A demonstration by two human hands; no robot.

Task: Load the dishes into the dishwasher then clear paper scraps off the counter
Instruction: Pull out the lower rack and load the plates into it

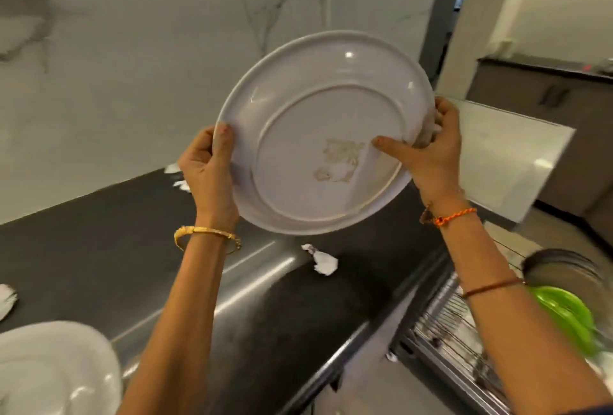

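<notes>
A large white plate (318,116) is held up in the air above the dark counter (83,242), its underside with a worn gold mark facing me. My left hand (209,169) grips its left rim. My right hand (431,152) grips the right rim, thumb lying across the underside. A crumpled paper scrap (323,260) lies on the counter below the plate. More scraps (177,175) lie by the wall, and another scrap (6,300) sits at the far left edge. The open dishwasher rack (454,331) is at lower right.
A white dish (56,368) sits at the lower left. In the rack stand a green plate (570,318) and a grey plate (560,268). A steel sink surface (252,282) runs across the counter. A marble wall stands behind; a white panel (504,149) juts out at right.
</notes>
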